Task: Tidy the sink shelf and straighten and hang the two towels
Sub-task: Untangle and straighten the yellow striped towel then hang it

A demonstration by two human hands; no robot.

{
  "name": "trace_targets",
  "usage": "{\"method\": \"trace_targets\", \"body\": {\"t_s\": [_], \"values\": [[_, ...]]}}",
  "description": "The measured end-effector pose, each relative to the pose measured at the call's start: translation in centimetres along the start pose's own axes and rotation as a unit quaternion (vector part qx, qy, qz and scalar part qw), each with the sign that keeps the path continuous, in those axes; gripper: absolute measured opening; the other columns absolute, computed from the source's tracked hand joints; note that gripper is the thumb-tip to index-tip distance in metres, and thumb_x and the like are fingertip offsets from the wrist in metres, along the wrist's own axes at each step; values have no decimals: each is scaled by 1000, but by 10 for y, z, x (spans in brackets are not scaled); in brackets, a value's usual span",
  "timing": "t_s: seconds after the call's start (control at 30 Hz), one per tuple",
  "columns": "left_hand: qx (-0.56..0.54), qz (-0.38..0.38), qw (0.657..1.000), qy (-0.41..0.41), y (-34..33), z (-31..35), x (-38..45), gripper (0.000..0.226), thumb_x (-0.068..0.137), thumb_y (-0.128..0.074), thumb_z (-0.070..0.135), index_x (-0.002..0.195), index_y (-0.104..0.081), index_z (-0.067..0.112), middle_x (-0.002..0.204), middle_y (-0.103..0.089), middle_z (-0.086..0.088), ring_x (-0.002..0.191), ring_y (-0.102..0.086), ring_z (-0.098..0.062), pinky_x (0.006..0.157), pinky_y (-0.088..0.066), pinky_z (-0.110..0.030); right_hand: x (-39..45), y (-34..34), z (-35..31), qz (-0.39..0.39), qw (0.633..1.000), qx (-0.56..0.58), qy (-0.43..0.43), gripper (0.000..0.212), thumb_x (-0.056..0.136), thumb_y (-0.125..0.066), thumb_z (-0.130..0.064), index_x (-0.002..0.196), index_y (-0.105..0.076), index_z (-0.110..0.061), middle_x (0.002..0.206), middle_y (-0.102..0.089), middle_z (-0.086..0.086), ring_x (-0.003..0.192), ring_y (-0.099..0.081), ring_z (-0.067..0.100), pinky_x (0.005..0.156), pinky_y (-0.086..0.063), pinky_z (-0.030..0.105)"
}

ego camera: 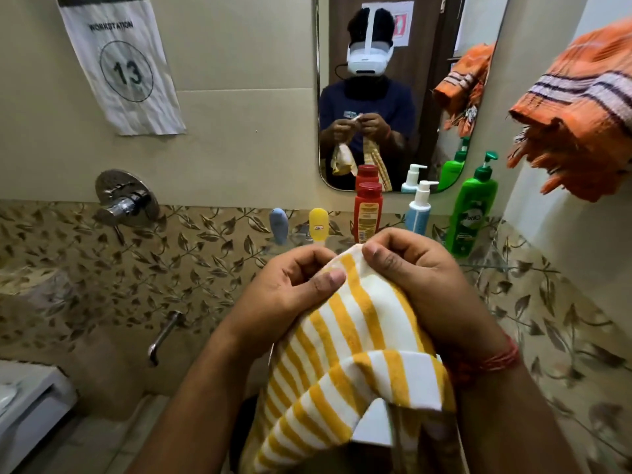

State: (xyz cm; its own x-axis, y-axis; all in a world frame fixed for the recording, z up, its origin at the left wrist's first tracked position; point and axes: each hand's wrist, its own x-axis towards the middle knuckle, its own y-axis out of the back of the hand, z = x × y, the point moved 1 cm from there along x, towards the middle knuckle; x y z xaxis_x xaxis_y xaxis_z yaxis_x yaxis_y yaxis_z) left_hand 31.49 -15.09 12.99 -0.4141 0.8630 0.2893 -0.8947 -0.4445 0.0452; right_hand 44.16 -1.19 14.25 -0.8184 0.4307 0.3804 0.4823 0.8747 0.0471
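Note:
I hold a yellow-and-white striped towel (355,340) in front of my chest, bunched and hanging down. My left hand (290,289) pinches its top edge from the left, and my right hand (410,275) grips the same edge close beside it. An orange towel (578,114) with dark and white stripes hangs crumpled at the upper right. On the glass sink shelf (492,265) behind my hands stand a small blue bottle (278,225), a small yellow bottle (318,227), a red bottle (368,213), a white-and-blue pump bottle (420,210) and a green pump bottle (472,210).
A mirror (393,97) hangs above the shelf. A chrome mixer knob (124,200) and a spout (164,336) sit on the leaf-patterned tile wall at the left. A paper sign (123,66) numbered 13 is taped up. A white fixture (30,405) is at the lower left.

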Motion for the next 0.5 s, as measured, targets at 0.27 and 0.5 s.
{"method": "trace_targets", "body": {"t_s": [0.27,0.5], "values": [[10,15,1000,-20,13,-1,0,11,82,-61,16,86,-71,21,83,-66,4,81,-64,-11,72,-52,-20,-6,11,-8,7,999,-36,-28,11,84,-66,-31,80,-65,-20,78,-62,-1,74,-57,15,67,-49,32],[35,-49,997,51,18,-4,6,22,81,-65,14,103,-67,19,99,-62,-11,96,-62,-25,89,-53,-40,-12,14,-18,46,986,-150,52,15,83,-71,-27,81,-58,-20,71,-57,-6,67,-55,11,60,-50,31]]}}
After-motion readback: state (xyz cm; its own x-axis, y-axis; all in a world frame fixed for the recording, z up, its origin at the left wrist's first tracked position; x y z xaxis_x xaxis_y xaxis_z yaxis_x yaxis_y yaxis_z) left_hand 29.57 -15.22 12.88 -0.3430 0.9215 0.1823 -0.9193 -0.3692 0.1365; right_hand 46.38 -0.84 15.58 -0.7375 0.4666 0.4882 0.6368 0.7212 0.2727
